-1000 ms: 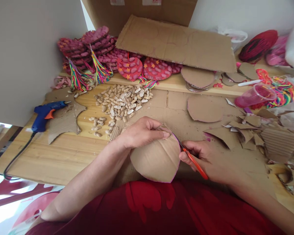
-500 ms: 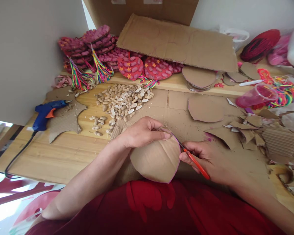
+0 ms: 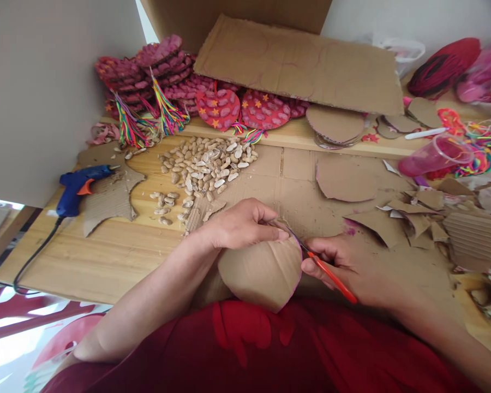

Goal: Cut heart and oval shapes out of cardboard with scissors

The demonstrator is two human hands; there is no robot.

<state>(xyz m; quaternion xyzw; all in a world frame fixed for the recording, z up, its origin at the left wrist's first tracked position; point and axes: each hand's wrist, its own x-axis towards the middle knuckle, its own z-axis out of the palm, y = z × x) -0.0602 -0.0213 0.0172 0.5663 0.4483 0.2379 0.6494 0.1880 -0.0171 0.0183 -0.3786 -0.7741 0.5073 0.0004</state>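
Broadly, a wooden table (image 3: 106, 262) fills the view, with a flattened cardboard sheet (image 3: 294, 180) laid over its middle and a bigger cardboard panel (image 3: 298, 65) leaning at the back. Behind the sheet sit stacks of pink and red decorated discs (image 3: 155, 71) with bright tassels, a heap of pale seeds (image 3: 204, 164), and on the right a spread of cardboard scraps (image 3: 433, 218). A blue glue gun (image 3: 79, 183) lies at the left on a jagged offcut.

Both forearms come in from the bottom edge over a red garment (image 3: 262, 349). The left arm slants up from the lower left, wrist bent slightly down. The left hand (image 3: 239, 224) is curled shut on the top edge of a rounded cardboard piece (image 3: 259, 270) — thumb pressed flat on its face, fingers folded behind the rim. That piece is held just off the near table edge, between the two hands, its lower tip over the red garment and a pink line tracing its right edge.

The right arm enters from the lower right, lying low across the scraps. The right hand (image 3: 347, 267) is closed around small scissors (image 3: 323, 267) with orange handles — fingers wrapped through and over them. The blades point up and left, meeting the piece at its upper right edge, just beside the left thumb tip.
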